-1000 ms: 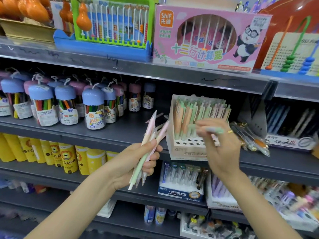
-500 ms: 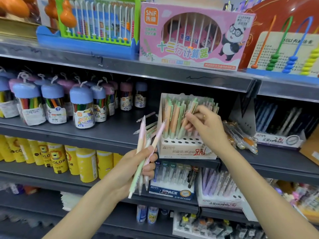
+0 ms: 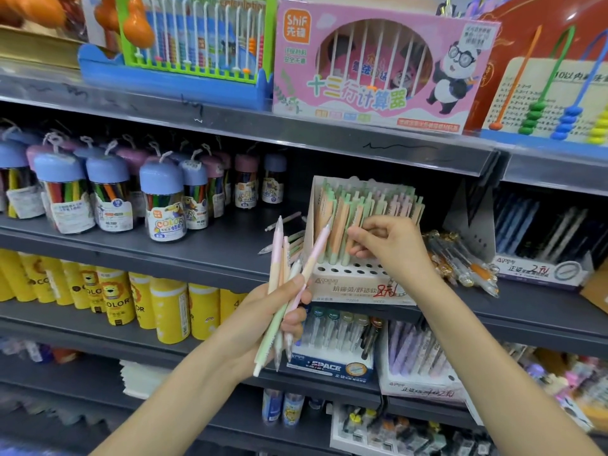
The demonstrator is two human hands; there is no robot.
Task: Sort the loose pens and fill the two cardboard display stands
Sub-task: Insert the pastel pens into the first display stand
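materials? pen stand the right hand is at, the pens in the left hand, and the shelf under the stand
Pen stand: looks like printed cardboard, matte white, with punched round holes and folded edges.
Pens gripped by the left hand: likely plastic, pastel matte barrels; some tips look translucent.
Shelf: probably painted metal, dark grey with a slight sheen and a thin front lip; can't confirm.
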